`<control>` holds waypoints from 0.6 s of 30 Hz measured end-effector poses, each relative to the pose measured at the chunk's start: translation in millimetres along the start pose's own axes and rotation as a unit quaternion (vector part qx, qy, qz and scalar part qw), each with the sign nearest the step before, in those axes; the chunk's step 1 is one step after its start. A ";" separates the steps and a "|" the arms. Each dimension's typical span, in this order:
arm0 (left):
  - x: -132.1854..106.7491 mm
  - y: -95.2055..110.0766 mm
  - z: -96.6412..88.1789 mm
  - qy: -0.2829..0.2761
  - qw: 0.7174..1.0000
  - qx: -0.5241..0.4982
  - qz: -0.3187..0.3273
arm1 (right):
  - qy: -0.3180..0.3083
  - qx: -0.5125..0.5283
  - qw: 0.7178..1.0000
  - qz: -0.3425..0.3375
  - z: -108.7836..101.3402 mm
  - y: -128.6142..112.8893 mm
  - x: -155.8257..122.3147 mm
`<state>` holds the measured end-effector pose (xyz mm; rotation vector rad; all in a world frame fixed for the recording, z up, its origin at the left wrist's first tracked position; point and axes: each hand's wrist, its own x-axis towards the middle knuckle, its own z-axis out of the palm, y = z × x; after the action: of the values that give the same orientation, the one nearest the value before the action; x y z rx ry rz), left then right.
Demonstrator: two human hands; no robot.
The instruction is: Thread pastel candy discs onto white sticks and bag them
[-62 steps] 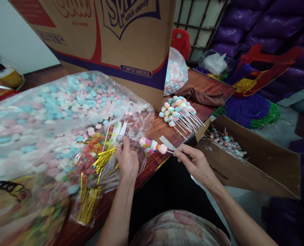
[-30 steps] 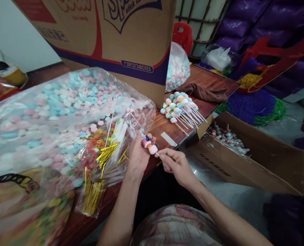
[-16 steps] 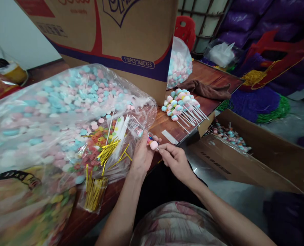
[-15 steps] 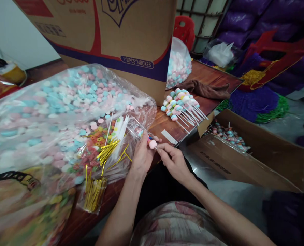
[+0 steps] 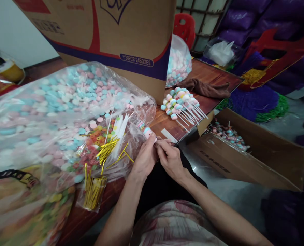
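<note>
My left hand point(image 5: 144, 158) and my right hand point(image 5: 169, 158) meet at the table's near edge, both pinched on one candy stick point(image 5: 146, 131). The stick's pastel candies sit inside a narrow clear sleeve that points up and left from my fingers. Loose gold twist ties point(image 5: 107, 150) lie just left of my left hand on a clear bag. A pile of bare candy sticks point(image 5: 178, 104) rests on the wooden table point(image 5: 210, 77) to the right.
A huge clear bag of pink and blue candies point(image 5: 57, 102) covers the left. A tall cardboard carton point(image 5: 116, 37) stands behind it. An open cardboard box point(image 5: 246, 150) of wrapped sticks sits low right. A brown cloth point(image 5: 205, 89) lies at the back.
My right hand has pushed the candy stick leftward into the clear sleeve held by my left hand. The two hands have come together and now touch.
</note>
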<state>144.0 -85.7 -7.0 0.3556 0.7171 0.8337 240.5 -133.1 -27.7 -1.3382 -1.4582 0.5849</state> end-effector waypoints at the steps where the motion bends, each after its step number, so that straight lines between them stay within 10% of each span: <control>1: -0.8 1.0 -0.4 -0.009 1.000 0.006 -0.004 | 0.008 0.012 1.000 0.004 0.5 -0.6 1.2; 10: 10.0 35.4 -5.2 0.107 0.984 -0.078 0.117 | -0.064 0.189 0.963 0.180 -8.4 -15.3 -3.4; 18: 9.2 23.6 -7.2 0.118 0.986 -0.066 0.097 | -0.081 -0.018 0.996 0.035 -0.8 -8.1 -7.2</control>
<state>130.3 -63.6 -3.2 0.2119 0.8514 1.1153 236.7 -142.1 -22.9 -1.4018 -1.5634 0.7293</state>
